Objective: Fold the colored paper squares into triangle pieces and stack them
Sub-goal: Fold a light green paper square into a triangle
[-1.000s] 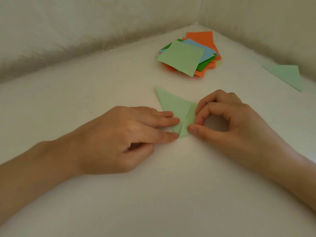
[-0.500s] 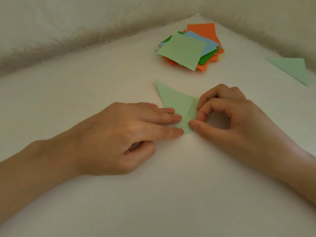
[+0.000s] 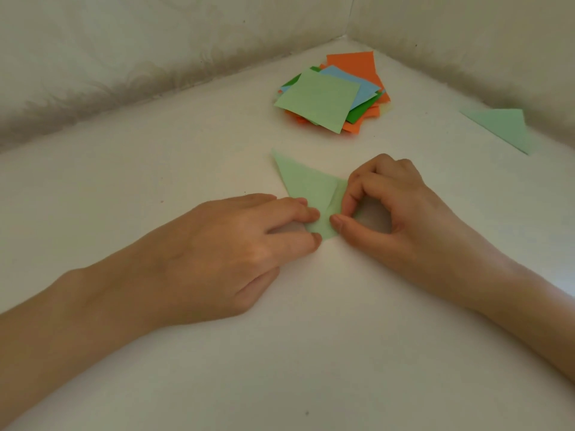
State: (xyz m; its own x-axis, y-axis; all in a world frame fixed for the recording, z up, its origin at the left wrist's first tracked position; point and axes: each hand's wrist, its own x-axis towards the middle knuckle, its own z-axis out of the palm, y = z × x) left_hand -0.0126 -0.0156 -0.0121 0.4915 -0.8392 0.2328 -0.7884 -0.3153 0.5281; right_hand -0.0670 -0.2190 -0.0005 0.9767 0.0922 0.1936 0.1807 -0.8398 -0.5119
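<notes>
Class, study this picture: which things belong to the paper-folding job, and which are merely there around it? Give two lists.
Job: light green paper, pressed by the left hand and pinched by the right hand; pile of coloured squares; folded green triangle set aside at right.
Merely there: white tabletop; pale walls behind.
</notes>
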